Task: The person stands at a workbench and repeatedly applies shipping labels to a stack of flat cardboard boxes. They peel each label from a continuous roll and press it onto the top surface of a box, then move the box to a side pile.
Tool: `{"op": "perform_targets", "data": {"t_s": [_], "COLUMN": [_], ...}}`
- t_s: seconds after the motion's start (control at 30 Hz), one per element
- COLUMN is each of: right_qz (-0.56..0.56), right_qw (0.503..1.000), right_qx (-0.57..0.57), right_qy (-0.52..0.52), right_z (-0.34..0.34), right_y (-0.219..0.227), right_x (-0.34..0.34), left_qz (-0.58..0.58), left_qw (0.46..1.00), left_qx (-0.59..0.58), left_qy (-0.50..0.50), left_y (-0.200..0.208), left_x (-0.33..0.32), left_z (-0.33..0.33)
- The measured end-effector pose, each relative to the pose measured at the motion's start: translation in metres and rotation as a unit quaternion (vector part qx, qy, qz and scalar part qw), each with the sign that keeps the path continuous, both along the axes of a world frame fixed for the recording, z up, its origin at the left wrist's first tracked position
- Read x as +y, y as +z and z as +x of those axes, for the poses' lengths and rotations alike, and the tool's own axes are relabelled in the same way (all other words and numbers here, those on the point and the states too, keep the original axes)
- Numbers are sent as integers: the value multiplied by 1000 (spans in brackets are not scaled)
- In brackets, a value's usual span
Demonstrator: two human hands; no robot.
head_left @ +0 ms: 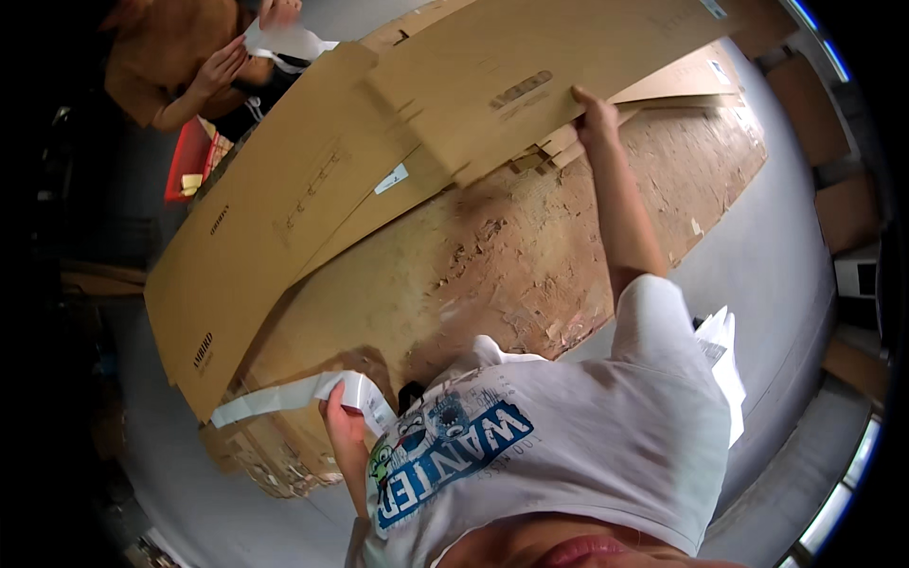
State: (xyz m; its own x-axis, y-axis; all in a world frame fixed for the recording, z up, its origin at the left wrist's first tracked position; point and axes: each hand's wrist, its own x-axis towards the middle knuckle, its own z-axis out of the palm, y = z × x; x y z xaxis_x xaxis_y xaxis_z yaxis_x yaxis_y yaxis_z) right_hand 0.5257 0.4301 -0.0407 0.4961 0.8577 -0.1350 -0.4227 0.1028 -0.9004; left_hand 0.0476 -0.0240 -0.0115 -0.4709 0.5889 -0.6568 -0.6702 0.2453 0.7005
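Observation:
My right hand (597,120) is closed on the near edge of a flat cardboard sheet (454,90), its arm stretched far out over the table. That sheet is lifted at a slant above other flat cardboard sheets (275,213), and its left end is blurred. A small white label (391,179) shows on one of the sheets beneath. Close to my body on the left, my left hand (343,421) is wrapped round a roll of white labels (363,393). A loose white strip (265,401) trails leftward from it over the table's near left end.
The worktable (530,256) has a worn, scuffed brown top. Across it at the far left, another person (180,66) holds a white sheet (284,40). A red crate (192,156) stands beside that person. White papers (724,374) hang at my right side, and cardboard boxes (846,218) line the right.

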Motion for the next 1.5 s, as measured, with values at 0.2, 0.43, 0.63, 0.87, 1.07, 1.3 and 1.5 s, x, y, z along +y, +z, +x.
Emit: {"op": "perform_targets", "data": {"t_s": [0.2,0.43,0.63,0.87,1.07,1.3,1.5], "right_qz": [-148,-203,178,135,180,136,347], "right_qw": [985,701,672,653,674,727,741], "right_qx": [44,-681,-212,86,-11,-18,-268], "right_qy": [-82,67,686,741,717,672,508], "right_z": [-20,74,-276,-394,-401,-381,-365], "right_y": [-24,-40,63,96,110,103,97], "right_x": [27,22,-276,-405,-419,-406,-375], "left_qz": [1,71,151,214,173,129,142], "left_qw": [993,982,968,969,984,990,987], "left_qx": [103,169,177,126,44,51,-73], "left_qy": [-52,-45,-94,2,7,30,-10], "left_y": [61,106,122,122,91,80,50], "left_x": [32,37,6,-53,-87,-55,-16], "left_z": [19,-7,-31,-55,-52,-38,-43]}}
